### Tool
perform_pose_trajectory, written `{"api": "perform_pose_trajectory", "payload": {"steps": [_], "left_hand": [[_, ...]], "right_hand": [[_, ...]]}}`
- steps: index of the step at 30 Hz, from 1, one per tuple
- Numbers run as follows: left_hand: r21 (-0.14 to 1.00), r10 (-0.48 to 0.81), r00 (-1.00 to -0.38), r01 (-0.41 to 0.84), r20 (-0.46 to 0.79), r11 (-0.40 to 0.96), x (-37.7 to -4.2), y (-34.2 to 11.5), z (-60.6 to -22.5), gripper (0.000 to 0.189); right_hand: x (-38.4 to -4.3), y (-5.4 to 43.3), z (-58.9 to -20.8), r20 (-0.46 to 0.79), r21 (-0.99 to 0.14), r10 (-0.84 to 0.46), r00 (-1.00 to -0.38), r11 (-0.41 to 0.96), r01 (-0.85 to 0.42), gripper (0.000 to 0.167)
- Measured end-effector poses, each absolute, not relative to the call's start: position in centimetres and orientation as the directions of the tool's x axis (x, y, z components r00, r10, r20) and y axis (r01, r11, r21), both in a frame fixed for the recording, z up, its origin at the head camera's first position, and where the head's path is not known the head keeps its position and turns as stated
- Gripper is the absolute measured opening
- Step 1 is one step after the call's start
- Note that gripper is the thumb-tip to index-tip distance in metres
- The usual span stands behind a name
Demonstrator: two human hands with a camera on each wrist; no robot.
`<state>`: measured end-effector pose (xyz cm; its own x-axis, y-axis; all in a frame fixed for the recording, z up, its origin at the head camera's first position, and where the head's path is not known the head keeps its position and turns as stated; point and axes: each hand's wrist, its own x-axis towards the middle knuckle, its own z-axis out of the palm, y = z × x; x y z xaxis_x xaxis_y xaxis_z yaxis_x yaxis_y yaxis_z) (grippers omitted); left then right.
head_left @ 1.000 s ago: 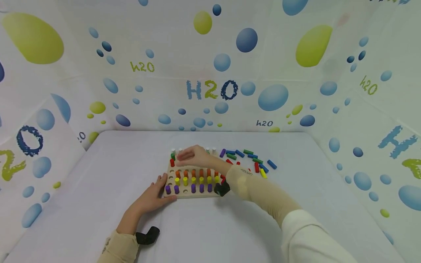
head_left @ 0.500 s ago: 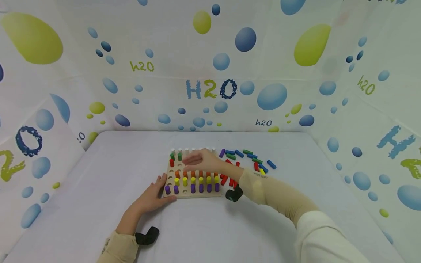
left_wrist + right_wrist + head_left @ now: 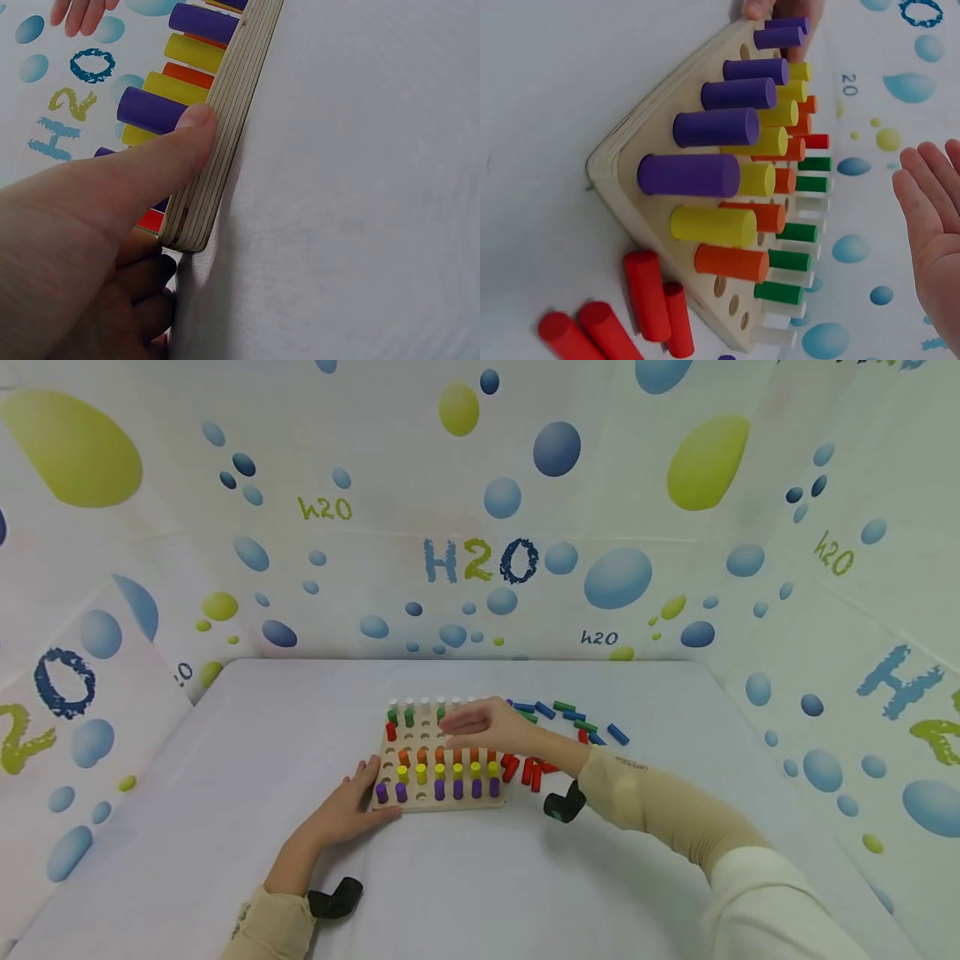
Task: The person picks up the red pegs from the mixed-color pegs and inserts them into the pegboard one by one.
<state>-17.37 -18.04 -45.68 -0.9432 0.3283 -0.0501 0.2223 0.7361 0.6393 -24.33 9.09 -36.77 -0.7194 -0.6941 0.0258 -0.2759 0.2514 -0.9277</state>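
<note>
A wooden pegboard (image 3: 450, 806) holds rows of purple (image 3: 458, 789), yellow (image 3: 457, 772), orange, green and white pegs, plus one red peg (image 3: 391, 732) at the left. My left hand (image 3: 337, 810) holds the board's near left corner. In the left wrist view its thumb lies on the layered board edge (image 3: 225, 90) and the other fingers curl around the corner. Above the board's right part hovers my right hand (image 3: 487, 724), fingers straight and nothing seen in it; it hides some green and white pegs. The right wrist view shows this hand (image 3: 937, 232) apart from the pegs.
Loose red pegs (image 3: 527, 770) lie close to the board's right edge. Farther right are scattered blue pegs (image 3: 618, 734) and green pegs (image 3: 564, 706), partly behind the right wrist. A white cloth covers the table (image 3: 262, 735), with a printed curtain (image 3: 375, 585) behind and at the sides.
My right hand has moved rightward above the board, uncovering green and white pegs and holes on the left. The left hand and the board stay where they were.
</note>
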Motion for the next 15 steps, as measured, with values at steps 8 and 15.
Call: {"api": "perform_pose_trajectory", "payload": {"steps": [8,15], "left_hand": [[0.643,0.324,-0.945,0.218,-0.050,0.734,-17.3,-17.9,-45.6,0.097],[0.641,0.320,-0.946,0.213,-0.053,0.737,-17.2,-17.9,-45.4,0.098]], "right_hand": [[-24.2,11.5,-36.8,0.035,-0.930,-0.676,-0.736,0.247,-0.271,0.037],[-23.7,13.4,-36.7,0.052,-0.922,-0.664,-0.746,0.256,-0.292,0.036]]}}
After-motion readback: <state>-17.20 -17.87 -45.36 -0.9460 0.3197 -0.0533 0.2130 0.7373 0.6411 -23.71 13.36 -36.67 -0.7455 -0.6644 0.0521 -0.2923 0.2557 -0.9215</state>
